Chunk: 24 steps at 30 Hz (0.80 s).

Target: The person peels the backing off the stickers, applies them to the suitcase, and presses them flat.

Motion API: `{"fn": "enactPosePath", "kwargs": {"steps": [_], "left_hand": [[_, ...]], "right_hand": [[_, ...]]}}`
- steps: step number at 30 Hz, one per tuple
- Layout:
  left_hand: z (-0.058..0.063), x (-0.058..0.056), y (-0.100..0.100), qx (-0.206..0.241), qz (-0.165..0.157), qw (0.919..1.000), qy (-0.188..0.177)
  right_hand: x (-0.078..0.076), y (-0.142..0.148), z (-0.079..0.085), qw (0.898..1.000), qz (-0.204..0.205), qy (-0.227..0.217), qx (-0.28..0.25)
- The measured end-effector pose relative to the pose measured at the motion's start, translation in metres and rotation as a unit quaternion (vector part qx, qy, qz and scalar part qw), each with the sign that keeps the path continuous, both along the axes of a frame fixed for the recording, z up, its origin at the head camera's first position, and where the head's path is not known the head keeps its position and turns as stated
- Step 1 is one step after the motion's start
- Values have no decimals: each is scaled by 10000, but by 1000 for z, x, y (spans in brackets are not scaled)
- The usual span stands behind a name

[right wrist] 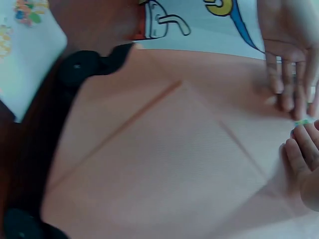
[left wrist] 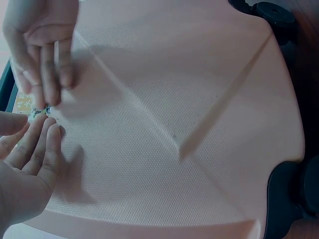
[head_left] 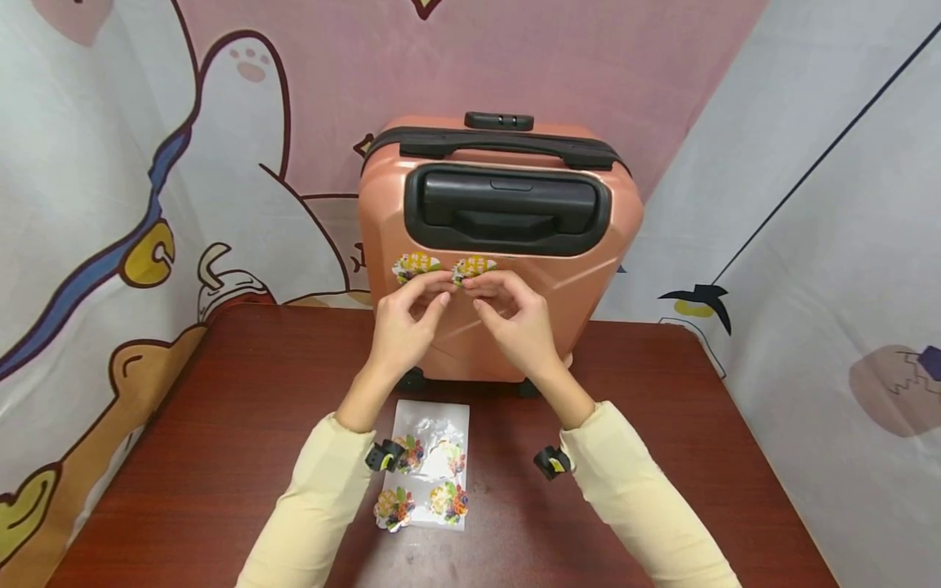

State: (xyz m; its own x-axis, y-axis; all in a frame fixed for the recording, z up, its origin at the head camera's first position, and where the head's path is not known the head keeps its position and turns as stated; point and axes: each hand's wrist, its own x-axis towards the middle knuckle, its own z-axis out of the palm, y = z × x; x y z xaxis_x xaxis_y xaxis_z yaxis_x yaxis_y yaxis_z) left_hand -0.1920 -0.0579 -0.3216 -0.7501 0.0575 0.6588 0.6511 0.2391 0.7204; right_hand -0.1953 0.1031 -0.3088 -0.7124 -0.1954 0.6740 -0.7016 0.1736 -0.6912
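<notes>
Cartoon-print cloth (head_left: 515, 65) backs the suitcase (head_left: 573, 282), where the left hand (head_left: 407, 322) and right hand (head_left: 520, 322) touch, fingers extended and ungrasping, a sticker (head_left: 474, 265) below the handle (head_left: 507, 204), probably light, flimsy and best held by its edges.

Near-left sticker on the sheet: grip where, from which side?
Probably pinch the left edge of the near-left sticker, coming from the left: that edge appears to overhang the white sheet, likely giving thumb and finger something to catch.

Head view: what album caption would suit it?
Left hand and right hand meet at a colourful sticker before a coral suitcase, sticker sheet below.
</notes>
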Motion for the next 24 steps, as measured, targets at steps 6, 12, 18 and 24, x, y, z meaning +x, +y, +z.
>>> {"fn": "enactPosePath", "kwargs": {"steps": [6, 12, 18, 24], "left_hand": [[0, 0, 0, -6, 3, 10000, -13], [-1, -1, 0, -5, 31, 10000, 17], [-1, -1, 0, -67, 73, 9999, -16], [-1, -1, 0, -58, 40, 10000, -46]], "right_hand": [[0, 1, -8, 9999, -3, -97, -37], [-2, -2, 10, 9993, 238, 218, -162], [-1, -2, 18, 9986, 383, 365, 8], [11, 3, 11, 9993, 17, -310, 203]]}}
